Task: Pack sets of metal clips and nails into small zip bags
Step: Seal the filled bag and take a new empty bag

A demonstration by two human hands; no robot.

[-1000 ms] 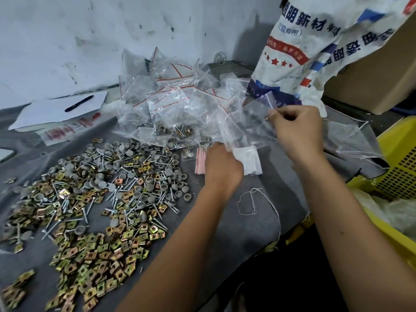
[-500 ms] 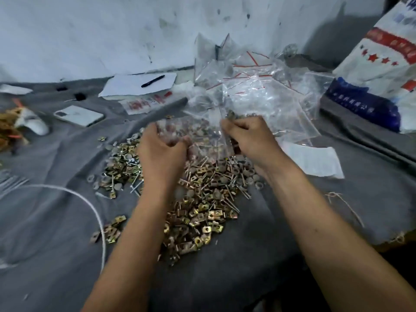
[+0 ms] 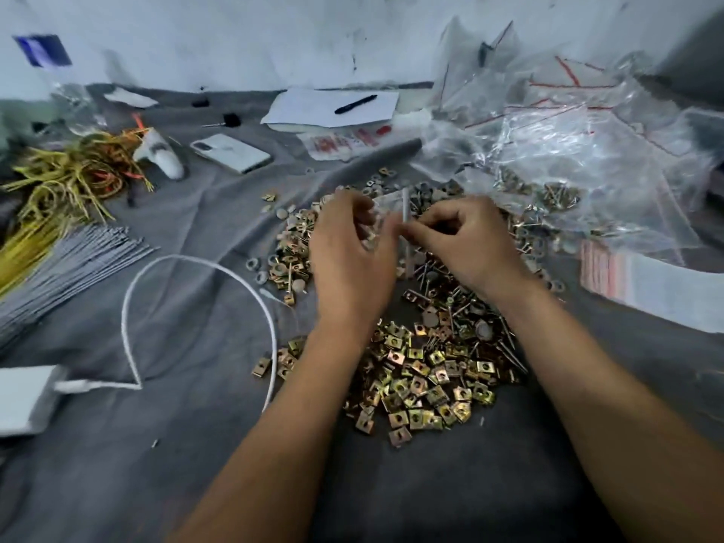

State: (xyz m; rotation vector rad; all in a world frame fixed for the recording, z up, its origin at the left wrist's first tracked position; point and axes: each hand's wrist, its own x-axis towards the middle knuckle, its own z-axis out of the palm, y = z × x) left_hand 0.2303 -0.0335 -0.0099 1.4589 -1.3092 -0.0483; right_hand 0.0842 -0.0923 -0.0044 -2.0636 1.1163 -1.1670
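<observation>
A heap of brass-coloured metal clips (image 3: 425, 380) lies on the grey cloth, with grey-headed nails (image 3: 462, 307) mixed in behind it. Above the heap, both hands hold a small clear zip bag (image 3: 403, 213) between them. My left hand (image 3: 348, 256) has its fingers curled at the bag's left edge. My right hand (image 3: 466, 241) pinches the bag's right side. The bag is blurred and its contents cannot be made out. A pile of filled zip bags (image 3: 568, 150) with red strips sits at the back right.
A stack of flat unused bags (image 3: 642, 284) lies at the right. A white cable (image 3: 196, 268) loops at the left, beside grey ties (image 3: 66, 264) and yellow ties (image 3: 58, 178). A phone (image 3: 231, 152), paper with a pen (image 3: 354, 103) lie behind.
The view swung left from the bag pile to the clip heap. Both hands came down and together over the heap, carrying a small zip bag.
</observation>
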